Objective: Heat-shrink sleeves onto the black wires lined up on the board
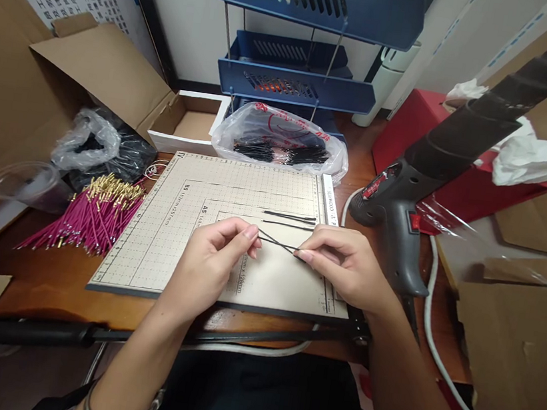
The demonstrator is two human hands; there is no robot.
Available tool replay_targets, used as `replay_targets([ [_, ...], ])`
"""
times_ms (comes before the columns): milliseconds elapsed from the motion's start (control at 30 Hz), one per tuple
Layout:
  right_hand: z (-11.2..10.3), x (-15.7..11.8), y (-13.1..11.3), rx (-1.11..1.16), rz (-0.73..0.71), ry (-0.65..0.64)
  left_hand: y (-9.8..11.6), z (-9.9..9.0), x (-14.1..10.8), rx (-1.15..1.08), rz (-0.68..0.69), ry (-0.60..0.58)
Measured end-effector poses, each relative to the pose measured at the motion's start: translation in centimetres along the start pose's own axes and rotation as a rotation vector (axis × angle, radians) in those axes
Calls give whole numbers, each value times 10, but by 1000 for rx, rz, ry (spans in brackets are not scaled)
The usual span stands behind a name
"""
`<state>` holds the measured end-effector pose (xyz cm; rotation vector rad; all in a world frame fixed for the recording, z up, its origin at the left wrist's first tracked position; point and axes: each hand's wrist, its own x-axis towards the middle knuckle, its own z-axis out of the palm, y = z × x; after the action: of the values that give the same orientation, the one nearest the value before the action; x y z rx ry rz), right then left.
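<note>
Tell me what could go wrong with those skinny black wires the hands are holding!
The skinny black wires cross between the left hand and right hand, so they might tangle or slip.

The right hand is near the loose black strands on the cream gridded board, so it could nudge them.

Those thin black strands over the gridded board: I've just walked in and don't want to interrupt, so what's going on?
A person is holding thin black strands between both hands, the left hand at one end and the right hand towards the other. The strands cross in the gap between the hands. More black strands lie on the gridded board just beyond. A pile of magenta strands sits to the left, and a heat-gun-like tool stands to the right, neither touched.
</note>
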<state>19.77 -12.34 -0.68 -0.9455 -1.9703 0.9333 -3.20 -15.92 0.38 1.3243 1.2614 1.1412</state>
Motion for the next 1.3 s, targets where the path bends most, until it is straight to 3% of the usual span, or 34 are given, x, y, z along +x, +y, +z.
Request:
replay_targets([
  [167,0,-1,-1,-6,3,21,-2,1,-1,30,-1,45],
  [367,-9,-2,6,-191,2,179,-6,0,0,73,-14,112],
  [600,-12,-1,19,-401,39,102,-10,0,-1,68,-41,59],
  [1067,-10,0,22,-386,55,132,-7,1,-1,90,-10,57],
  [1300,-10,-2,16,-341,-22,184,-10,8,-1,114,29,153],
])
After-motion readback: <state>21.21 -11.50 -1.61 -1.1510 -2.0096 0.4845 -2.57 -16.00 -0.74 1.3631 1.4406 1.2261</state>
